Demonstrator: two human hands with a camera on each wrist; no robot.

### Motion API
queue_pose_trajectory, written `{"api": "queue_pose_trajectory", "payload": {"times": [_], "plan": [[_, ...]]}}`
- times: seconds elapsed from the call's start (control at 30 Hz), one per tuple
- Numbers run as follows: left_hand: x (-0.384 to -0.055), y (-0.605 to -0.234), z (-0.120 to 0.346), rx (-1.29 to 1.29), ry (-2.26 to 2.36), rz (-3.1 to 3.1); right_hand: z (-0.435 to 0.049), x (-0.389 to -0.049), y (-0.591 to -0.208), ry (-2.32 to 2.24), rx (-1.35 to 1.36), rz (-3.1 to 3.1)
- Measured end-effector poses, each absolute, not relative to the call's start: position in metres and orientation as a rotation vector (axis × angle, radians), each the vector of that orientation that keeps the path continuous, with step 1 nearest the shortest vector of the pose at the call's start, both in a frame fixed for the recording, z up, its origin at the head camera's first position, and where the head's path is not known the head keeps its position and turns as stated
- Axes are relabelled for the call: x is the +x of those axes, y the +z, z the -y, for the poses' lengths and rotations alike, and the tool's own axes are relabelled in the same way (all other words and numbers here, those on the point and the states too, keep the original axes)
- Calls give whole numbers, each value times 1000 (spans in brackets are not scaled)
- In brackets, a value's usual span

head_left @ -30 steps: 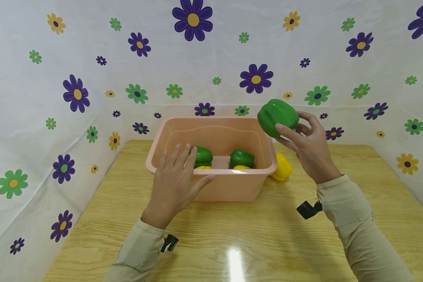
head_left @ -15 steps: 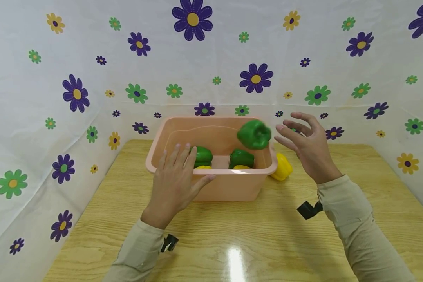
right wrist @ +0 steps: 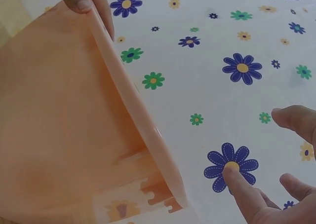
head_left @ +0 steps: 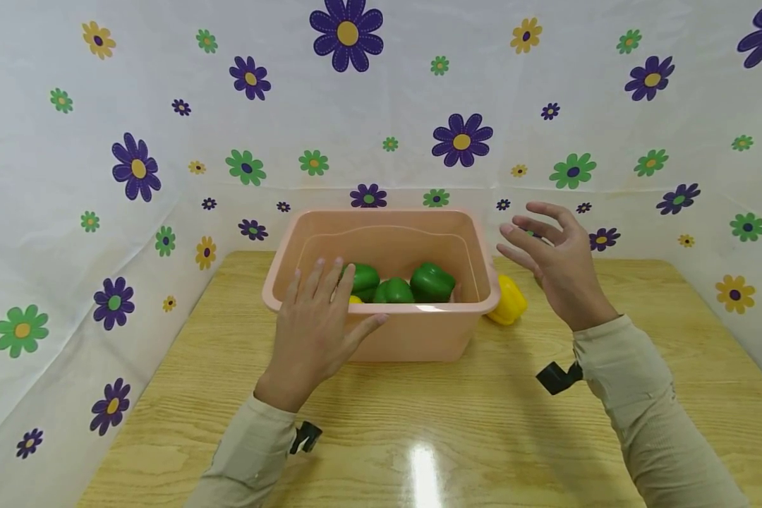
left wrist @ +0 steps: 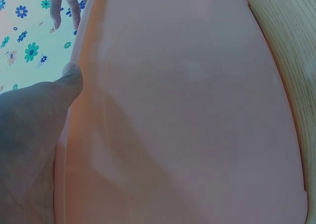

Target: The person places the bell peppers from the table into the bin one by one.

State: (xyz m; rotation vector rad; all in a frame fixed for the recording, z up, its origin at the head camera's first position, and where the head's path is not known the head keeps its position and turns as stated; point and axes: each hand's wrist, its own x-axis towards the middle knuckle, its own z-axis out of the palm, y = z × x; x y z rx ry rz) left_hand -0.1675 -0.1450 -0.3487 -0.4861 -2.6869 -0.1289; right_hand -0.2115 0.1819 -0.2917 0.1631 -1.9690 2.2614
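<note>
A peach plastic bin (head_left: 413,335) stands on the table. My left hand (head_left: 311,331) lies at its near rim, fingers straight and spread over the opening, thumb (left wrist: 73,78) touching the rim. Inside are green bell peppers: one (head_left: 363,282) partly behind my fingers, another (head_left: 394,291) in the middle and a third (head_left: 432,282) at the right. A bit of yellow (head_left: 355,299) shows beside my left fingers; the rim hides the rest of the contents. My right hand (head_left: 555,264) hovers right of the bin with loosely bent fingers and holds nothing. In the right wrist view its fingers (right wrist: 247,197) stand apart.
A yellow bell pepper (head_left: 509,302) sits outside the bin, against its right side, below my right hand. The wooden table (head_left: 368,430) extends in front and to both sides. A flower-patterned white cloth (head_left: 381,92) hangs behind and around it.
My right hand has let go of a green bell pepper, which has dropped leftward into the bin. The green peppers inside now lie differently. The left hand has stayed in place.
</note>
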Motion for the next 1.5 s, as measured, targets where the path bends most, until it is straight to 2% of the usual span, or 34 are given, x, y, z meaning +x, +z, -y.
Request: {"api": "queue_pose_trajectory", "payload": {"times": [0.4,0.7,1.03,1.5], "plan": [[-167,-348,145,-487,-137,2681,-192,-215,-291,2223,159,1926],[-167,-347,144,-489,-144,2684,-205,-224,-295,2007,-7,2048],[-166,-346,143,-481,-142,2693,-226,-244,-313,1577,-211,2265],[-166,-346,144,-488,-141,2680,-256,-263,-346,1456,-388,2321]]}}
